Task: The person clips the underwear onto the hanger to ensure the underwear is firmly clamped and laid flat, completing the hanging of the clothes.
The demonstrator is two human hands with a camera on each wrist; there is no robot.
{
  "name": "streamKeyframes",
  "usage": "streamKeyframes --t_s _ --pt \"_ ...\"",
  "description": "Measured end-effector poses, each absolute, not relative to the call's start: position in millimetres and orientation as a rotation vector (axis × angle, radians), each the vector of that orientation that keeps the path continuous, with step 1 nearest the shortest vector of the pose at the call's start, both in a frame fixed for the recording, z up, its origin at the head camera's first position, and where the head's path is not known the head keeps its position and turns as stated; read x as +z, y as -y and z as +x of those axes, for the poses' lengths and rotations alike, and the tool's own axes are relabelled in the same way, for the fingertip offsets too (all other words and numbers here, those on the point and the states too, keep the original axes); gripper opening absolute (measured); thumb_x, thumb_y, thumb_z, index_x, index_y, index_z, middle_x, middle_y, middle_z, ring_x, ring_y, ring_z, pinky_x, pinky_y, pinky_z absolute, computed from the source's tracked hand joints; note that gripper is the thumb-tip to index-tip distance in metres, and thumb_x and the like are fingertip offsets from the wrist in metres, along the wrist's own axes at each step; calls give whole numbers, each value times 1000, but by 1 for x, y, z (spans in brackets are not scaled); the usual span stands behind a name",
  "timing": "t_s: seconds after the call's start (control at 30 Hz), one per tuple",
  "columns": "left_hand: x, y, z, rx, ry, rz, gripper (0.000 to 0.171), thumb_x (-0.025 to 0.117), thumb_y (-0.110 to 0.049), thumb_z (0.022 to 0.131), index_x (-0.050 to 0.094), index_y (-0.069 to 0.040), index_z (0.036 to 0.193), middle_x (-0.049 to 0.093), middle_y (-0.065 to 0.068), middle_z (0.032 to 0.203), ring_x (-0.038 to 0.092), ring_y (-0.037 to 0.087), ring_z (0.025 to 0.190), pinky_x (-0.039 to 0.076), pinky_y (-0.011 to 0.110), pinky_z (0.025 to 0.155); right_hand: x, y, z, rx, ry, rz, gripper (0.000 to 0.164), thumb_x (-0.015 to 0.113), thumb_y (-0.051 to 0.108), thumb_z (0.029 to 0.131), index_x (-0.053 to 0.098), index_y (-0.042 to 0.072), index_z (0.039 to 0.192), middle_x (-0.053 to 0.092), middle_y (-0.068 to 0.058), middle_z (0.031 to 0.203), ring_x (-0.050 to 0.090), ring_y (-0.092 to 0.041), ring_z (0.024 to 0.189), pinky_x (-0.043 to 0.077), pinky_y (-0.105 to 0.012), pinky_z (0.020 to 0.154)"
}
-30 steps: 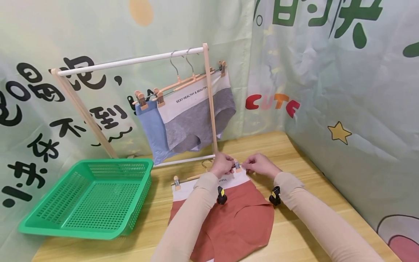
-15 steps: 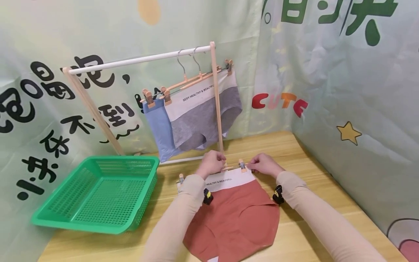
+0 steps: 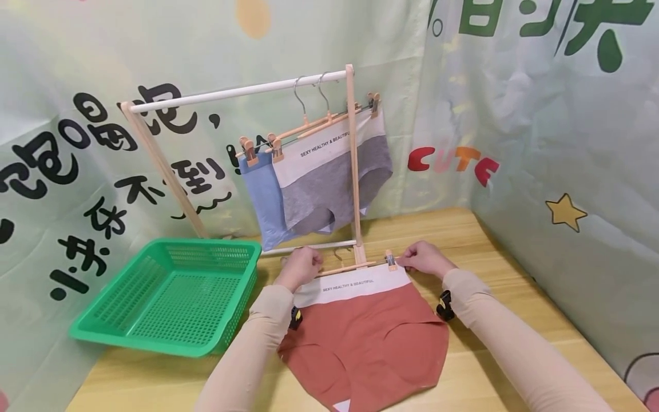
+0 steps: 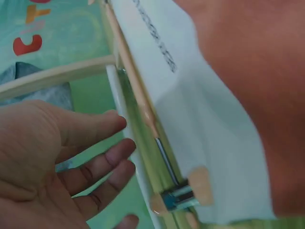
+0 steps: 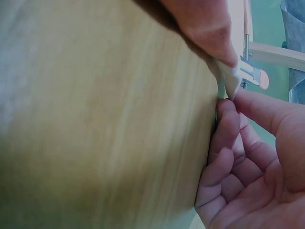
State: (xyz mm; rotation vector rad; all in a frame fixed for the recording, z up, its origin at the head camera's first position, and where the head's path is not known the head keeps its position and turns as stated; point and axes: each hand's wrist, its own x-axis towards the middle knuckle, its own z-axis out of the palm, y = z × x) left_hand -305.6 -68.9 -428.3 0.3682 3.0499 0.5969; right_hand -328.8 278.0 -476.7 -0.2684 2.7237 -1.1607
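Red underpants [image 3: 360,343] with a white lettered waistband lie flat on the wooden table. A clip hanger [image 3: 347,269] runs along that waistband. Its right clip [image 3: 391,261] bites the band near the right corner. My right hand [image 3: 424,260] pinches the waistband corner [image 5: 230,78] between thumb and forefinger, just outside that clip. My left hand [image 3: 300,269] is by the waistband's left end; in the left wrist view its fingers are loosely extended, with nothing between them. Beside them in that view is the left clip [image 4: 183,194], on the band's edge.
Behind the hands stands a rack [image 3: 242,90] with a white top rail. Grey underpants [image 3: 319,191] and blue underpants [image 3: 261,194] hang from it on clip hangers. A green basket [image 3: 154,346] is at the left. Printed cloth walls border the table at the back and right.
My left hand has moved left along the hanger, from near the right clip to the waistband's left end. The right hand stays at the right corner. The head view has shifted slightly.
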Motion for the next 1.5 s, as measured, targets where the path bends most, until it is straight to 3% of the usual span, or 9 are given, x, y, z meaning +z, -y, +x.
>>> streamKeyframes --t_s 0.07,0.17,0.4,0.53,0.63,0.87,1.03,1.3,1.5 --pt "-431 74 -304 535 -3052 328 14 75 -16 99 84 -17 110 81 4 119 71 35 121 38 79 109 -477 -278 -330 -1154 -2725 -262 26 75 27 101 73 6 88 67 0 74 54 -14 68 43 -29 65" --pt "-435 80 -303 504 -3034 316 14 76 -19 98 84 -18 109 80 3 122 69 37 126 36 82 108 -478 -278 -332 -1148 -2727 -270 26 75 28 101 71 7 86 66 1 74 53 -14 69 43 -29 66" --pt "-449 90 -305 513 -3047 415 10 78 -20 97 85 -18 104 81 4 116 72 36 118 48 74 98 -478 -279 -331 -1158 -2732 -286 27 75 29 101 70 7 85 64 1 72 53 -14 68 42 -30 66" --pt "-454 92 -303 534 -3054 433 7 78 -19 97 83 -18 101 80 3 110 72 33 111 47 73 96 -478 -278 -328 -1175 -2709 -280 28 74 29 102 69 7 85 65 0 73 52 -14 68 42 -30 65" --pt "-454 92 -301 549 -3044 450 6 78 -21 98 81 -18 94 79 0 100 72 27 101 50 65 92 -478 -278 -327 -1178 -2701 -287 29 74 29 102 68 7 85 64 0 72 52 -14 67 42 -30 64" --pt "-452 95 -300 586 -2994 600 18 75 -20 100 72 -15 83 67 -3 78 58 13 76 47 34 72 -471 -277 -328 -1173 -2670 -294 27 74 25 102 70 4 86 66 0 72 56 -13 68 46 -28 65" --pt "-454 94 -303 672 -2911 662 12 73 -16 99 75 -8 91 72 2 84 61 11 79 53 30 78 -466 -278 -328 -1169 -2621 -318 28 73 23 103 70 2 84 64 0 69 52 -13 62 47 -29 62" --pt "-451 93 -302 721 -2913 639 18 68 -17 102 84 -9 102 82 5 102 73 22 101 57 37 94 -463 -276 -329 -1147 -2588 -354 25 70 21 104 70 -1 92 64 -1 73 56 -14 68 48 -29 62" --pt "-446 87 -293 749 -2964 575 14 71 -16 101 83 -9 99 80 5 97 71 21 95 57 37 90 -451 -276 -332 -1086 -2611 -278 28 70 24 104 70 0 90 66 0 72 59 -12 68 48 -28 63"
